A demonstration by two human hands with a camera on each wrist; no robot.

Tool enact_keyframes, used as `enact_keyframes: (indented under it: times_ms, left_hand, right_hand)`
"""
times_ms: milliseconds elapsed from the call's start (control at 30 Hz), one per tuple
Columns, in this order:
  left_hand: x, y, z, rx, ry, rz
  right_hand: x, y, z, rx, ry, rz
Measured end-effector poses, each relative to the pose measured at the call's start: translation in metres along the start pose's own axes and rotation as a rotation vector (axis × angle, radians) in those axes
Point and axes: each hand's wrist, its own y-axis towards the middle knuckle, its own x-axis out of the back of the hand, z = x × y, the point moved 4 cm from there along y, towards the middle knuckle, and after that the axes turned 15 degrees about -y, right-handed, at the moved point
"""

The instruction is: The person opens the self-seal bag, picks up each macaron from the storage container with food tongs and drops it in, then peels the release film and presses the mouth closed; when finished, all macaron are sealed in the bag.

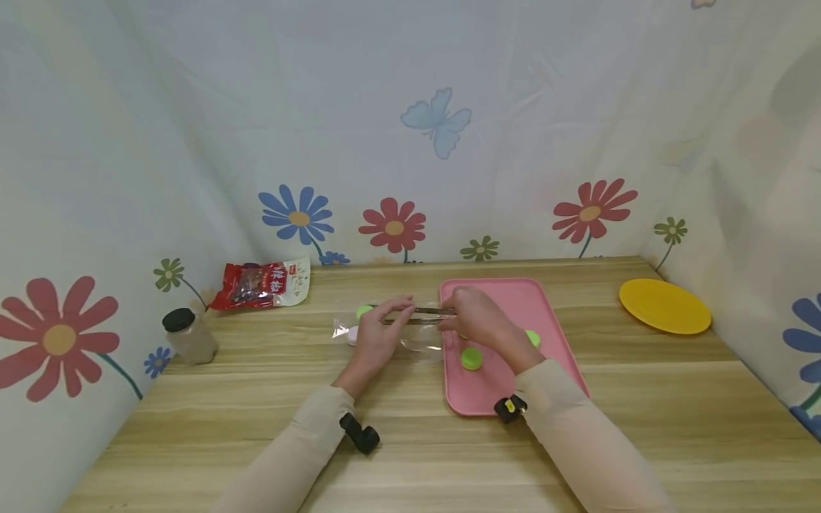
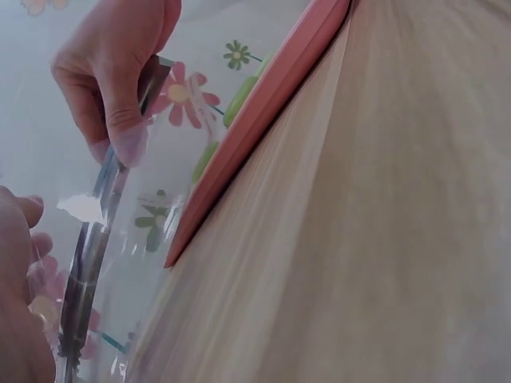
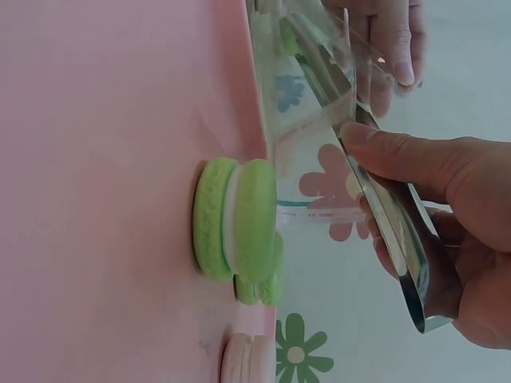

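Note:
My right hand (image 1: pixel 484 320) grips metal tongs (image 3: pixel 391 223) by the closed-bend end, thumb along one arm. The tongs' far ends reach inside a clear plastic bag (image 1: pixel 420 343). With its fingers at the bag's upper side, my left hand (image 1: pixel 378 335) holds the plastic around the tongs. Beyond that hand, at the bag's left end, show a green macaron (image 1: pixel 363 311) and a pale macaron (image 1: pixel 353 335), both partly hidden. Under my right forearm, a pink tray (image 1: pixel 481 402) carries green macarons (image 1: pixel 471 358) and a pale pink macaron (image 3: pixel 249 359).
A yellow plate (image 1: pixel 665 306) lies at the right. Toward the back left are a red and white snack packet (image 1: pixel 263 285) and a jar (image 1: pixel 192 342) with a black lid. A flower-printed curtain (image 1: pixel 359 107) encloses the wooden table (image 1: pixel 410 456).

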Motion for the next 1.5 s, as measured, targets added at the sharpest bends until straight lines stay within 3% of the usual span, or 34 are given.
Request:
enact_keyframes:
  times_ms: [133, 433, 700, 933, 1100, 1500]
  left_hand:
    - [0.002, 0.003, 0.001, 0.001, -0.004, -0.022]
    - [-0.008, 0.001, 0.0, 0.099, -0.099, 0.071]
    - [-0.006, 0.002, 0.001, 0.105, -0.036, 0.046]
    - [-0.008, 0.002, 0.004, 0.138, 0.089, 0.085]
    - [-0.009, 0.002, 0.003, 0.121, 0.131, 0.077]
    - [-0.009, 0.001, 0.004, 0.109, 0.155, 0.06]
  right_hand:
    - [0.001, -0.002, -0.003, 0.007, 0.035, 0.003]
    - [0.002, -0.001, -0.006, -0.015, 0.032, -0.002]
    - [0.0, -0.003, -0.01, -0.018, -0.016, -0.004]
    - [0.0, -0.006, -0.019, -0.022, -0.015, 0.066]
    - [0.001, -0.009, -0.025, -0.039, 0.048, 0.104]
    - [0.014, -0.021, -0.03, 0.024, 0.155, 0.171]
